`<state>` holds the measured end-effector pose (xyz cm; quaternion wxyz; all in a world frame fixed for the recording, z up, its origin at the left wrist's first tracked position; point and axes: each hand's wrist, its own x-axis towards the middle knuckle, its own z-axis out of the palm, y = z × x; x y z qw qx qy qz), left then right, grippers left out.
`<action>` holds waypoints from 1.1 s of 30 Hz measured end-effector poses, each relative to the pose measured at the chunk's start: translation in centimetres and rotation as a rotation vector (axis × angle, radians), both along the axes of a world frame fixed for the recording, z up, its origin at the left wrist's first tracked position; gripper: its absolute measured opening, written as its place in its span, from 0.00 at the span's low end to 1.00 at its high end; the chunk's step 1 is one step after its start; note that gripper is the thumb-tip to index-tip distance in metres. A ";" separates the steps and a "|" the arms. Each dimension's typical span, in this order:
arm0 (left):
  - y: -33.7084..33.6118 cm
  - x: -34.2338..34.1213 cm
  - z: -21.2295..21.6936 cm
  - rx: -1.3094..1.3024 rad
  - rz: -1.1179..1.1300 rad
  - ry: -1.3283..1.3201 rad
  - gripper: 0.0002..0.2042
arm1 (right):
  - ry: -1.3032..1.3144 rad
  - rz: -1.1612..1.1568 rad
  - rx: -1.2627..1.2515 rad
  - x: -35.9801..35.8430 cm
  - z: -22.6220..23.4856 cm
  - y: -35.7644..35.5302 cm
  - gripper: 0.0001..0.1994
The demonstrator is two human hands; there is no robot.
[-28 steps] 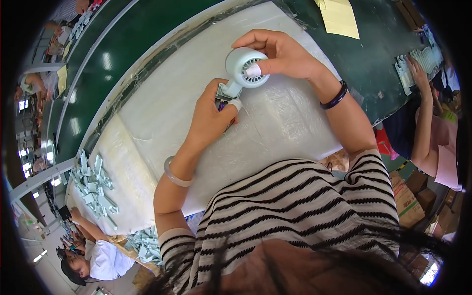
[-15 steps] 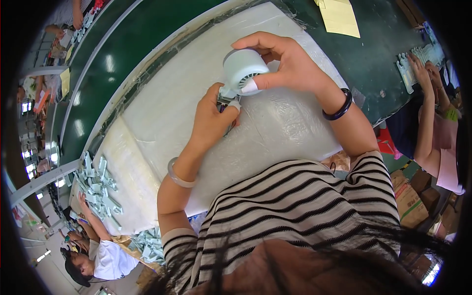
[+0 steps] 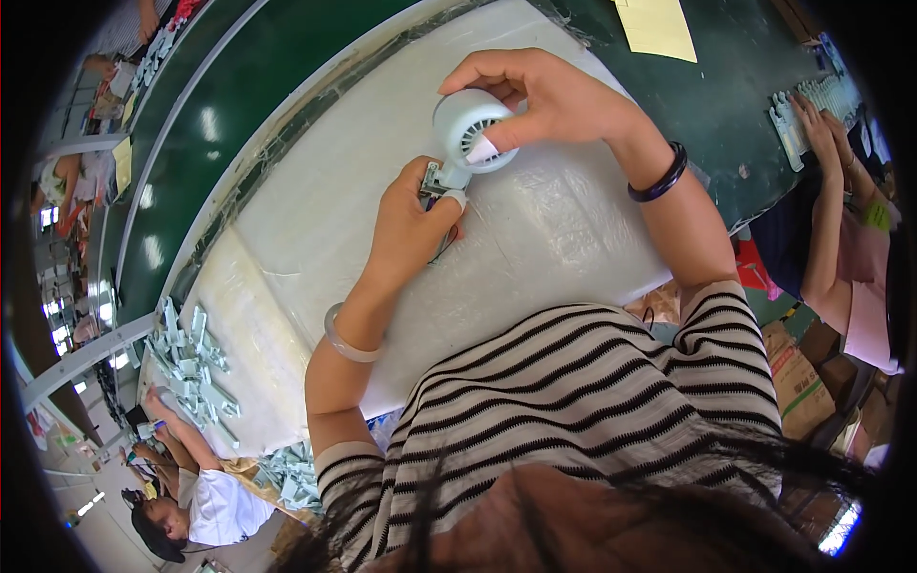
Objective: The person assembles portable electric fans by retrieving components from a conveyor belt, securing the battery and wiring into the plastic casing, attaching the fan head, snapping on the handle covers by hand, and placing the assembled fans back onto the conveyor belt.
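My right hand [image 3: 554, 100] grips a pale round fan head [image 3: 468, 129] with a slotted grille, held above the white plastic-covered work surface [image 3: 315, 229]. My left hand [image 3: 411, 224] pinches the small lower part of the fan [image 3: 441, 181], where a dark wire shows beneath my fingers. Both hands are close together, touching the same item. I wear a dark bracelet [image 3: 664, 177] on the right wrist and a pale bangle [image 3: 349, 344] on the left. My striped shirt fills the lower part of the view.
A green conveyor belt [image 3: 191, 124] runs along the far side, with a yellow paper sheet [image 3: 659, 27] on it. Several pale parts [image 3: 191, 358] lie at the left end. A co-worker's hands [image 3: 817, 115] work at the right; another person [image 3: 205, 506] sits lower left.
My right hand has turned the fan head so its side wall faces me more, and both hands shifted slightly up and to the left of the earlier position.
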<state>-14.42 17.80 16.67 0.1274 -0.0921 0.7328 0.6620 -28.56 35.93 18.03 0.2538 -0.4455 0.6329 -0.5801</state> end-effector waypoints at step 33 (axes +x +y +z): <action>-3.4 -1.4 -0.7 0.636 0.131 -0.142 0.22 | 0.133 -0.131 0.293 -0.5 0.4 -8.5 0.28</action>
